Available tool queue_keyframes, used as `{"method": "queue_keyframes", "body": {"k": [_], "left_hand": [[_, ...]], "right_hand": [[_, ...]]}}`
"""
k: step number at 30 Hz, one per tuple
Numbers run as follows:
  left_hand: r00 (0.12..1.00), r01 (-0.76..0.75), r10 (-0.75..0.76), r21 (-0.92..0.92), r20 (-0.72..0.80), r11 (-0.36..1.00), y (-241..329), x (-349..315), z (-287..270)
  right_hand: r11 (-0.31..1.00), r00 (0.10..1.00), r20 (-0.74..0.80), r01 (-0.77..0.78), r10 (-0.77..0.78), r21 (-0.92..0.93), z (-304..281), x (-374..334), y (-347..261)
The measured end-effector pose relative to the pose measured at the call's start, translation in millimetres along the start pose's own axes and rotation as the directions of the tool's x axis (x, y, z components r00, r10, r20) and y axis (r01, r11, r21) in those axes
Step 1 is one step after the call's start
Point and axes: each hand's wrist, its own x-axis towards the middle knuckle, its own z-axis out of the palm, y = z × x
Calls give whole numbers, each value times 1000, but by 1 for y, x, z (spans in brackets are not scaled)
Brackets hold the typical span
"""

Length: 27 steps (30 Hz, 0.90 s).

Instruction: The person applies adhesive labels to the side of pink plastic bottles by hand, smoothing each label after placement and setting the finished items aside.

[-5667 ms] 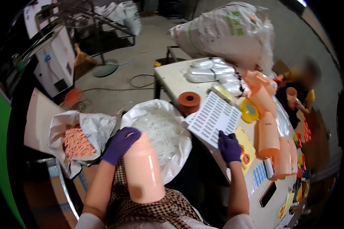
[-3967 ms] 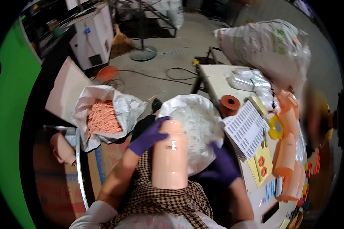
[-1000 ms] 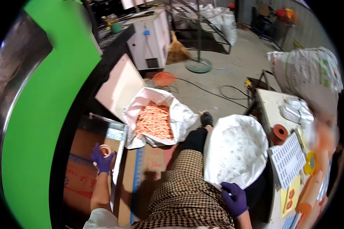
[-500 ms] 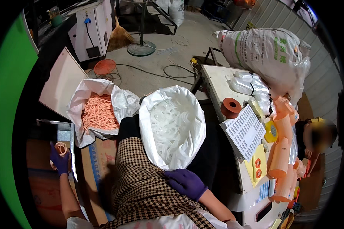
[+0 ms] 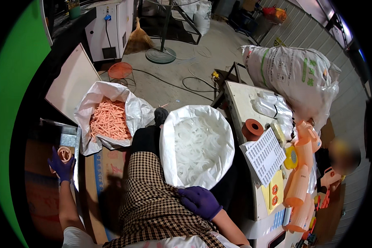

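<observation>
At the far left, my left hand (image 5: 61, 166), in a purple glove, is closed round a peach-coloured plastic piece with a round rim (image 5: 64, 154). It is over the metal-edged chute (image 5: 71, 138), above brown cardboard. My right hand (image 5: 201, 201), also gloved in purple, lies on the checked apron (image 5: 151, 188) in my lap, empty, fingers loosely laid out. Just beyond its fingers stands a white sack (image 5: 168, 144) full of translucent plastic rings (image 5: 200, 144). Further left, another white sack (image 5: 136, 109) holds many peach-coloured plastic strips (image 5: 110, 120).
On the right, a white table (image 5: 235, 99) carries a brown tape roll (image 5: 252, 129), a printed sheet (image 5: 265, 156), bagged clear plastic and several peach plastic cylinders (image 5: 298, 186). A large stuffed sack (image 5: 293, 76) sits behind. Another person (image 5: 330, 175) is at the far right.
The view has shifted slightly. My left hand still holds the peach piece and has turned a little, with its fingers showing more. My right hand has stayed on my lap.
</observation>
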Motion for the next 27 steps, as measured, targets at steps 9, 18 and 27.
{"method": "queue_keyframes", "body": {"k": [9, 18, 27], "left_hand": [[944, -327, 329, -62, 21, 943, 128, 23, -142], [822, -437, 567, -586, 48, 683, 354, 13, -157], [649, -623, 752, -647, -115, 438, 396, 5, -162]], "right_hand": [[991, 981, -183, 48, -70, -121, -16, 4, 29], [892, 869, -215, 414, -446, -182, -4, 54, -2], [959, 947, -211, 200, -243, -203, 45, 85, 9]]}}
